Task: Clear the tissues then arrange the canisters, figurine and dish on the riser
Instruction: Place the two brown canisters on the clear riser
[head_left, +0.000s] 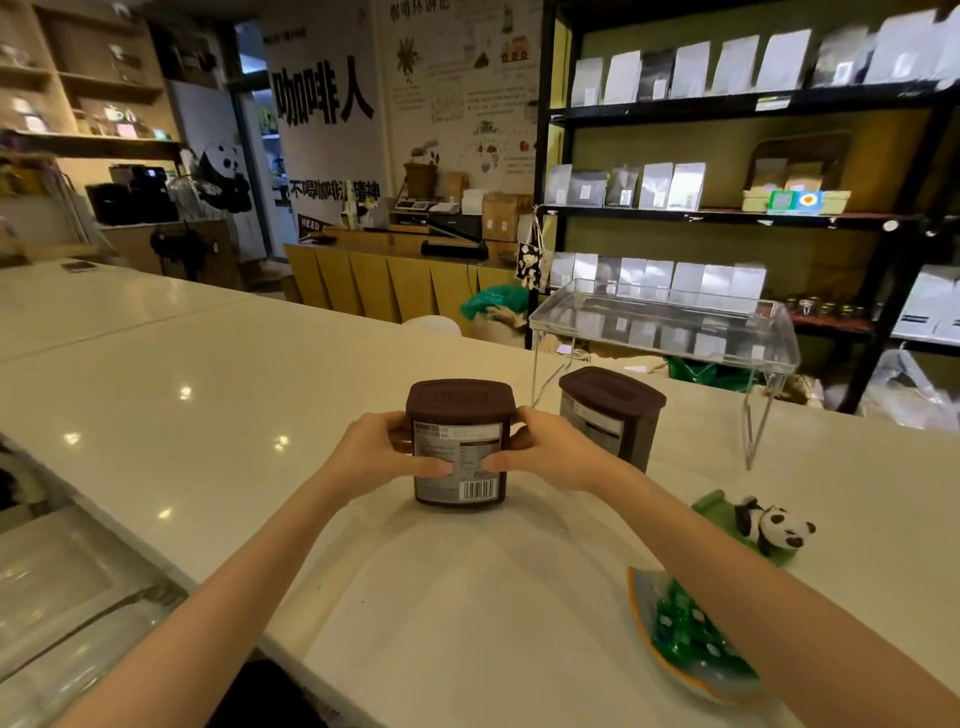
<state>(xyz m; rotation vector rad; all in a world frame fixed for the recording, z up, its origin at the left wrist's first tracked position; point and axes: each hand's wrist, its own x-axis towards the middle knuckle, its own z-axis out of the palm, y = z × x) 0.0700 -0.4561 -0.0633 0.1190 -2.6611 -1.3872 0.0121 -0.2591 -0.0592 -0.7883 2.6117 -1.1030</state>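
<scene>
Both hands (457, 454) around a brown canister (460, 441) on the white counter (208, 395)

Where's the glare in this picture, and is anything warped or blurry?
Head view: ceiling lights glint as bright spots on the white counter left of the held canister; wide-angle bending curves the counter edges and the shelving; the background is soft, its wall text still legible.

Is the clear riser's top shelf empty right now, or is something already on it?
Empty. The clear riser shows only the shelves behind through its top; both canisters, the held one and the second, stand on the counter.
</scene>
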